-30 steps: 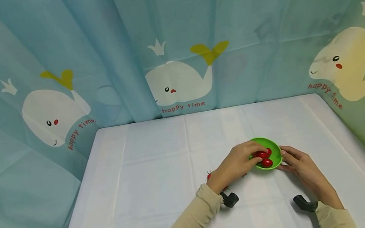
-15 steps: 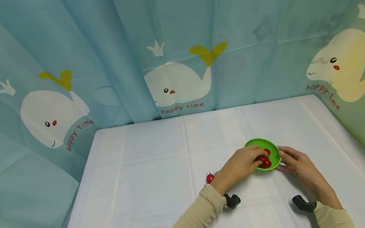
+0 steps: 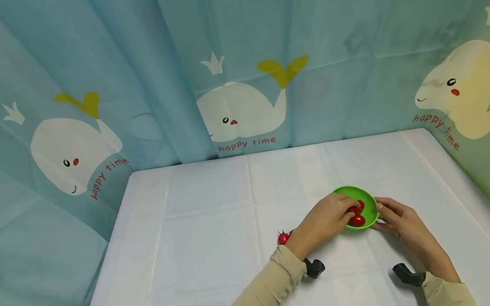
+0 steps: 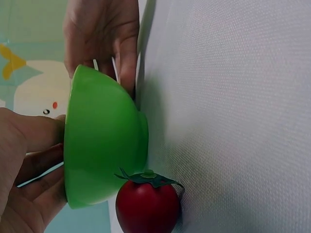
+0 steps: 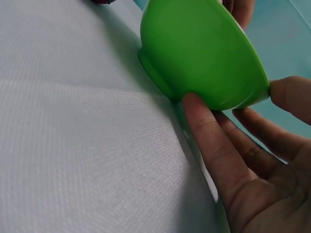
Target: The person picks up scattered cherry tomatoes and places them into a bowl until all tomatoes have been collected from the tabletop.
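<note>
The green bowl [image 3: 369,207] sits between both hands on the surface [image 3: 208,225] — right grip [image 3: 404,226] pinches its right side, left grip [image 3: 326,221] reaches over red tomatoes [image 3: 357,220] inside, its hold hidden, impossible to tell — stray tomato [image 3: 282,238] nearer the left.

Green bowl [image 4: 102,141], one: stood on its foot on the counter [image 4: 243,121], whose white woven surface filled the right of this sideways view. Left grip [image 4: 17,145], a bare hand: lay at the bowl's mouth, thumb and finger ends hidden past the rim. Right grip [image 4: 102,34], a bare hand: was set at the far side, fingers partly behind the bowl. Tomato [image 4: 148,206], red, green-leaved stem: lay before the bowl, cut off by the frame; contact was unclear. Curtain [image 4: 29,29], whale print [image 4: 36,87]: hung behind.
</note>
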A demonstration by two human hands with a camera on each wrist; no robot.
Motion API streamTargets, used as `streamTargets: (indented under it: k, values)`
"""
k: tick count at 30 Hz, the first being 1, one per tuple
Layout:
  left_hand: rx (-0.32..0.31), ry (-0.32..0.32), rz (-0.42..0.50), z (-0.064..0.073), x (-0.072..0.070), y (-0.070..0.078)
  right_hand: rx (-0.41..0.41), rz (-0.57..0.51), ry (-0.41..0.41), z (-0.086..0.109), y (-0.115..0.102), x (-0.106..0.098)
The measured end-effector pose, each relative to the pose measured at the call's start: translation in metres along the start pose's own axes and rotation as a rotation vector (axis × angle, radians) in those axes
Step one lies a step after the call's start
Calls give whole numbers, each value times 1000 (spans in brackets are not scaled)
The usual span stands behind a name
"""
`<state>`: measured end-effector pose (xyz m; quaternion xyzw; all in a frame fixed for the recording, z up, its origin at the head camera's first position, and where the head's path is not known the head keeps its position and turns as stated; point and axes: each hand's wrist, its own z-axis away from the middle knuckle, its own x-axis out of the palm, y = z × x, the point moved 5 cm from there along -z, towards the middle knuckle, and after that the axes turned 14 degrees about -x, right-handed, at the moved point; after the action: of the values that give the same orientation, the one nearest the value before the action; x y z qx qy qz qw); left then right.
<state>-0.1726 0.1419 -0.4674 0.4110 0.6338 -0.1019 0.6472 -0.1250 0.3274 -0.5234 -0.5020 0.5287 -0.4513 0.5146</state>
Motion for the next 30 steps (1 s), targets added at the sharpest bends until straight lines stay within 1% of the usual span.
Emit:
streamTargets:
  k: [7,11,15,19,25,28,30]
  values:
    - [-14,4,8,0,0,-2,-15,-13,-7,0,1,1]
    - [-23,17,19,1,-2,-4,-15,-19,-9,0,2,0]
    - [-28,28,35,4,-7,-6,-6,1,-13,0,3,-1]
    - [-38,42,90,11,-12,-11,10,13,-15,-1,3,-1]
    - [-57,54,210,24,-21,-22,24,-2,-6,-1,3,-1]
    - [-71,60,243,31,-25,-29,23,4,-4,-1,3,-1]
    - [-82,66,243,36,-27,-33,21,5,-4,-1,2,-1]
